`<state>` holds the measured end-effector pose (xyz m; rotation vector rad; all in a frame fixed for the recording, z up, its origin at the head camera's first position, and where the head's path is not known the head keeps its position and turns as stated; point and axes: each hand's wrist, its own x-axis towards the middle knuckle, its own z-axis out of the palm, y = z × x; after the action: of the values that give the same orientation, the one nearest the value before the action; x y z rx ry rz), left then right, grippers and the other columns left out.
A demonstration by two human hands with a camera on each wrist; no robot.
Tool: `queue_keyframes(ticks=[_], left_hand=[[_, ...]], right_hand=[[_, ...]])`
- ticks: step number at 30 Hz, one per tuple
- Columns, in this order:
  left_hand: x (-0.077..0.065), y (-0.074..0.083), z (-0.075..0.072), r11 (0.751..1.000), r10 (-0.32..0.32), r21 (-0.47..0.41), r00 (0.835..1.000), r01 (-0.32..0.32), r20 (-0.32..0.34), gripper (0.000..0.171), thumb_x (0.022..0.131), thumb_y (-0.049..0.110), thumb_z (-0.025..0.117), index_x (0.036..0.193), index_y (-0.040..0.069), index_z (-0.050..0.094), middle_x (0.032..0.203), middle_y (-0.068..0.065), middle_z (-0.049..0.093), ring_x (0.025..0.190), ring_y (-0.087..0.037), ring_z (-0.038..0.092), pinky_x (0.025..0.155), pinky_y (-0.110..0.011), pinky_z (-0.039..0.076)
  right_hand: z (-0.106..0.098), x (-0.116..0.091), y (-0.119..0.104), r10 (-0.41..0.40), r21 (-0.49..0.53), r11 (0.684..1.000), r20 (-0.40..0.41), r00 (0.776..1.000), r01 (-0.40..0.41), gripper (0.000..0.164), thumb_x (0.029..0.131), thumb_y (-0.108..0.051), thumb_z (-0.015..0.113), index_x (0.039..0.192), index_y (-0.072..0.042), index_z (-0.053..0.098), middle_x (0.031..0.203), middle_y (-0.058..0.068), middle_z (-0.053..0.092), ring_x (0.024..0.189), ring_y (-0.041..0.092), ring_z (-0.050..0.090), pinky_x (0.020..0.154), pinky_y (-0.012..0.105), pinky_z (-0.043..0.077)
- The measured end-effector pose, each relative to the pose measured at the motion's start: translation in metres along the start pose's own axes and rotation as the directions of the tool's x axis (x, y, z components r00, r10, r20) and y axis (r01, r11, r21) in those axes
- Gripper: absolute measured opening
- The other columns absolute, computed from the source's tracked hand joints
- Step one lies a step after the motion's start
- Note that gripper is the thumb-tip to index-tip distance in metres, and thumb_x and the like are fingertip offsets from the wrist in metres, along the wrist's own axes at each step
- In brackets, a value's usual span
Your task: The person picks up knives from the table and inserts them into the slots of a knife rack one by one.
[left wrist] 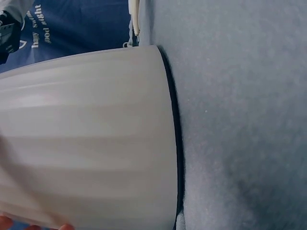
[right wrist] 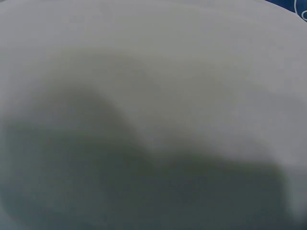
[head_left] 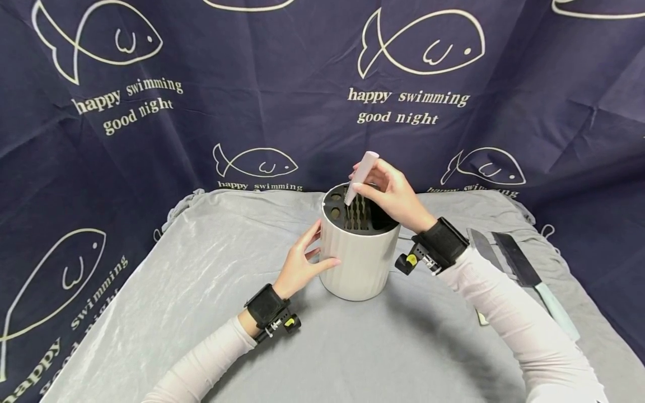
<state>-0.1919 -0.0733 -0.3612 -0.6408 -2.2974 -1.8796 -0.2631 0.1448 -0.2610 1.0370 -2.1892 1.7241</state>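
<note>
A white ribbed cylindrical knife holder (head_left: 355,263) stands upright on the grey cloth. Its black top has slots and round holes. My left hand (head_left: 297,266) holds its left side, thumb across the front and fingers round the back; some fingertips (left wrist: 64,226) show at the edge in the left wrist view. Above the top, my right hand (head_left: 393,193) pinches the pale pink handle of a knife (head_left: 364,170), which is tilted with its lower end at the slots. The blade is mostly hidden. The right wrist view shows mainly the holder's blurred, shadowed white wall (right wrist: 158,28).
To the right, a dark-bladed knife with a pale green handle (head_left: 556,310) lies on the cloth. Beside it is another grey blade (head_left: 484,246), partly covered by the right forearm. A navy curtain with fish drawings (head_left: 302,112) hangs behind the table (head_left: 227,252).
</note>
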Motion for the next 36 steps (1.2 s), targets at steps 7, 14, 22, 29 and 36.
queue_keyframes(ticks=[7,14,22,29,36], left_hand=[[0.0,-0.001,0.0,1.0,-0.001,0.003,1.0,0.001,-0.006,0.087,0.081,-0.002,0.076,0.151,0.0,0.026,0.153,-0.022,0.031,0.138,-0.036,0.036,0.107,-0.054,0.039],[-0.001,0.0,0.0,1.0,0.003,0.0,1.0,-0.003,-0.011,0.086,0.081,-0.003,0.075,0.151,-0.001,0.026,0.153,-0.023,0.031,0.138,-0.037,0.037,0.107,-0.054,0.04],[0.003,-0.012,0.001,1.0,-0.004,-0.012,1.0,0.004,-0.02,0.087,0.08,-0.004,0.075,0.151,-0.001,0.026,0.153,-0.022,0.032,0.138,-0.036,0.036,0.107,-0.052,0.04],[0.005,-0.028,0.001,1.0,0.02,-0.009,0.999,-0.02,-0.027,0.088,0.08,0.001,0.078,0.152,0.007,0.029,0.153,-0.016,0.034,0.137,-0.03,0.039,0.107,-0.048,0.042],[-0.001,-0.003,0.0,1.0,-0.012,-0.009,1.0,0.012,-0.008,0.085,0.081,-0.002,0.076,0.151,0.0,0.027,0.153,-0.021,0.032,0.138,-0.035,0.037,0.109,-0.05,0.039]], right_hand=[[-0.002,-0.006,-0.002,-0.02,-0.006,1.0,0.029,0.999,0.021,0.044,0.09,-0.001,0.067,0.131,0.001,0.052,0.119,0.013,0.062,0.103,0.013,0.064,0.089,0.027,0.052],[-0.011,-0.025,-0.003,-0.011,0.003,1.0,0.011,1.0,0.011,0.052,0.086,0.005,0.068,0.134,0.001,0.049,0.121,0.02,0.06,0.107,0.024,0.063,0.09,0.027,0.054],[-0.04,-0.057,-0.002,0.039,0.027,0.999,-0.056,0.998,-0.037,0.054,0.087,0.008,0.065,0.138,-0.004,0.049,0.13,0.003,0.059,0.116,0.023,0.06,0.093,0.023,0.052],[-0.067,-0.09,0.004,0.15,-0.109,0.981,-0.102,0.983,-0.161,0.052,0.092,-0.001,0.064,0.141,-0.005,0.046,0.135,-0.002,0.055,0.118,0.009,0.058,0.092,0.017,0.05],[-0.083,-0.114,0.013,0.213,-0.182,0.955,-0.137,0.967,-0.236,0.052,0.093,-0.005,0.064,0.142,-0.004,0.044,0.135,-0.007,0.054,0.115,0.004,0.058,0.09,0.014,0.05]])
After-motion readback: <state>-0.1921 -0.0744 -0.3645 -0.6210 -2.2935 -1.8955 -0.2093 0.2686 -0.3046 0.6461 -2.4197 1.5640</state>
